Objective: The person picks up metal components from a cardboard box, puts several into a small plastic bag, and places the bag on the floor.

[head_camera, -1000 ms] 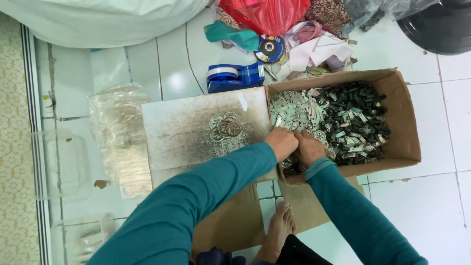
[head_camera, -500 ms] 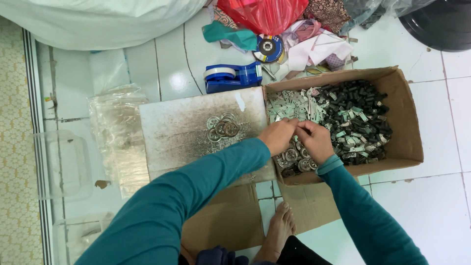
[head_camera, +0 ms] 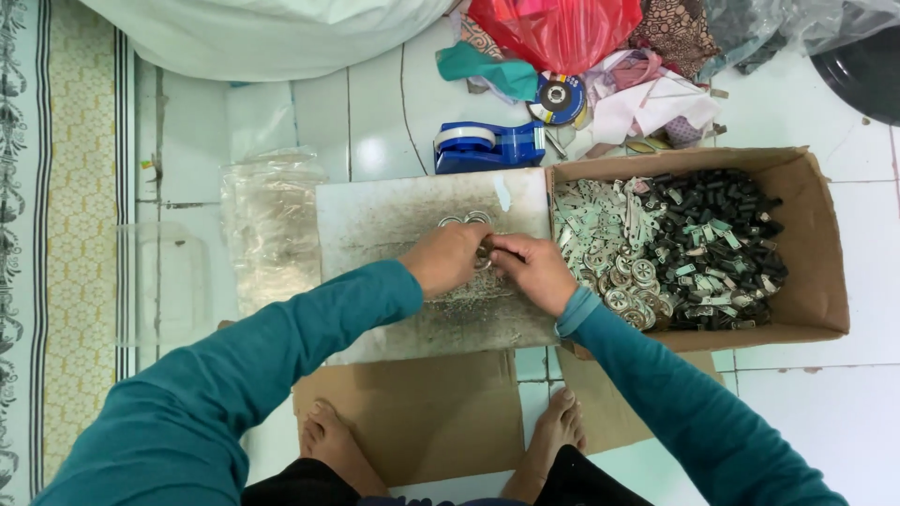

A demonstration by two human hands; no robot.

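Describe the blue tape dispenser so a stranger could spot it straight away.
Start at the open cardboard box of small metal and black parts on the white tiled floor. Just beyond its left corner, above the grey board, sits the tape dispenser: the only solid blue plastic thing there.

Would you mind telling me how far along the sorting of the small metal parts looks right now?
Done: only a few metal rings lie on the grey board. In hand: the left hand and right hand meet over the board, pinching a small part between them that I cannot make out. Left: the cardboard box holds a large heap of round metal pieces, pale strips and black parts, so most remains.
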